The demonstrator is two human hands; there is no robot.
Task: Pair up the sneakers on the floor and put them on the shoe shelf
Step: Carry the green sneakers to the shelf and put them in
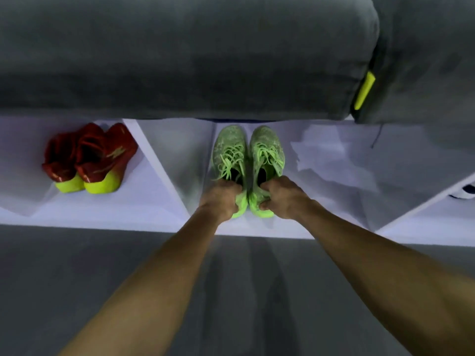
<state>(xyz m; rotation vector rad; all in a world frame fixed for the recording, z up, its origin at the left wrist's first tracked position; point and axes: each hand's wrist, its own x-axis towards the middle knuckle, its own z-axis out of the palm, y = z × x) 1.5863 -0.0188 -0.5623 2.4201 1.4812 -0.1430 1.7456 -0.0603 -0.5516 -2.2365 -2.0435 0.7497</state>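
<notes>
both hands reach forward into the middle compartment of the white shoe shelf (164, 219), each gripping one of a pair of light green sneakers by the heel. the left hand (220, 199) has its fingers (229, 185) curled over the heel collar of the left green sneaker (229, 152), with the tips tucked into the shoe's opening. the right hand (282, 197) grasps the right green sneaker (267, 150) the same way, fingers hooked into the opening and the thumb pressed against the back of the heel. the two green sneakers lie side by side, touching along their inner edges, toes pointing toward the back of the compartment and heels near the front lip of the shelf; their green laces are loose and tangled over the tongues. whether the soles rest fully on the shelf floor cannot be told from this view. in the compartment to the left, behind a slanted white divider (154, 160), a pair of red high-top sneakers (90, 158) with bright yellow-green heels sits close together, heels facing outward. at the far right edge, in another compartment, a small part of a dark and white shoe (465, 191) shows. a grey cushioned seat (180, 60) runs along the top of the shelf, and a yellow-green tab (364, 90) sticks out at the seam between two cushions. the grey floor (77, 265) lies below the forearms.
</notes>
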